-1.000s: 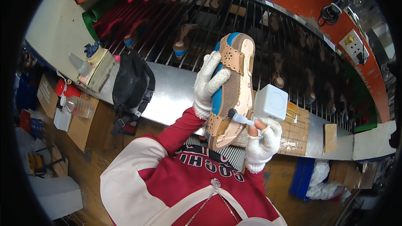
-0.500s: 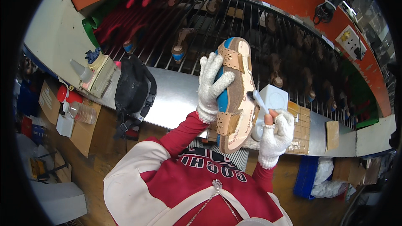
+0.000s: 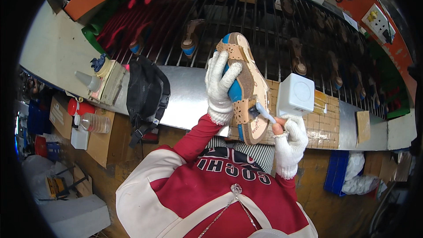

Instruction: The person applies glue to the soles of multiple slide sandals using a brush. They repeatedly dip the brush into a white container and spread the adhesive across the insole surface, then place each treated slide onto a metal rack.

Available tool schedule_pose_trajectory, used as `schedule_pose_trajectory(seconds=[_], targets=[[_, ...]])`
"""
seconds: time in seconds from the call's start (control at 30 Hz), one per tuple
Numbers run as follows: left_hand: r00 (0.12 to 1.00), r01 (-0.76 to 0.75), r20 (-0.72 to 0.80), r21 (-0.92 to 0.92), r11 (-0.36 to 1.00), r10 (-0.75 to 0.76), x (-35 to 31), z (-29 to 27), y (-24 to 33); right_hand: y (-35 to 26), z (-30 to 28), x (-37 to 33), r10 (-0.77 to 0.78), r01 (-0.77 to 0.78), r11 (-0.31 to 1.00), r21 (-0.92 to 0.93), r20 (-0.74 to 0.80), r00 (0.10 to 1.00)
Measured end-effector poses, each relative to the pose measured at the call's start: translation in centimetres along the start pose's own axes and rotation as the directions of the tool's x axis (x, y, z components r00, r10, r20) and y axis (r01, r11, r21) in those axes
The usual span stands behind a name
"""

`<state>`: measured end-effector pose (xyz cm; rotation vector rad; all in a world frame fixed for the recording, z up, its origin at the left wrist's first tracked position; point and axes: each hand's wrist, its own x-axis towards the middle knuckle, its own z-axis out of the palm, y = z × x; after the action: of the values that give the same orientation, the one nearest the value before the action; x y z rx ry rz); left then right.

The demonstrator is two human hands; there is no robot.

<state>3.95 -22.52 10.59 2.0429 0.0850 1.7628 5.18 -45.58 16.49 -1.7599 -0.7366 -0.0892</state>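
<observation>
My left hand (image 3: 220, 86), in a white knit glove, grips a sandal (image 3: 252, 81) by its side. The sandal stands on its side on a blue last, its pale underside turned to the right. Tan straps with cut-out holes wrap over its edge. My right hand (image 3: 291, 143), gloved with bare thumb and fingertip showing, pinches the pale handle of a small brush (image 3: 265, 113). Its dark bristles touch the sandal by the lower strap. A white square container (image 3: 296, 94) stands just beyond my right hand.
Behind the metal ledge (image 3: 183, 94), a rack of rods (image 3: 246, 17) carries several more sandals. A black bag (image 3: 145, 92) lies at the left beside a box with a bottle (image 3: 88, 79). Cardboard (image 3: 324, 128) covers part of the ledge. A blue crate (image 3: 337, 172) sits lower right.
The brush has gone from the middle of the sandal's underside down to the lower strap. The sandal has shifted slightly left and up in the picture, and the whole view has moved a little.
</observation>
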Motion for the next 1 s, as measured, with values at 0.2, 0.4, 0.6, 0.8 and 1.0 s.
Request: schedule_pose_trajectory(seconds=[0.2, 0.4, 0.6, 0.8, 1.0], targets=[[1.000, -0.012, -0.003, 0.046, 0.999, 0.012, 0.1, -0.2, -0.2, -0.2, 0.3, 1.7, -0.166, 0.153, 0.966, -0.210, -0.046, 0.985], [1.000, -0.021, -0.016, 0.031, 0.999, 0.022, 0.6, -0.4, -0.2, 0.3, 0.3, 2.4, -0.271, 0.253, 0.936, -0.245, -0.042, 0.962], [1.000, -0.005, 0.018, 0.037, 0.999, 0.004, 0.9, -0.5, -0.5, 1.3, -0.6, 2.1, -0.268, 0.273, 0.940, -0.203, 0.052, 0.962], [1.000, 0.009, 0.019, 0.011, 1.000, -0.009, 1.4, 0.0, -0.2, 1.7, -1.2, 3.0, -0.210, 0.210, 0.978, 0.009, 0.077, 0.975], [0.998, 0.069, 0.007, -0.074, 0.995, -0.069, 1.5, 1.0, 0.1, 1.6, -0.4, 3.1, -0.038, 0.034, 0.995, 0.093, 0.042, 0.998]])
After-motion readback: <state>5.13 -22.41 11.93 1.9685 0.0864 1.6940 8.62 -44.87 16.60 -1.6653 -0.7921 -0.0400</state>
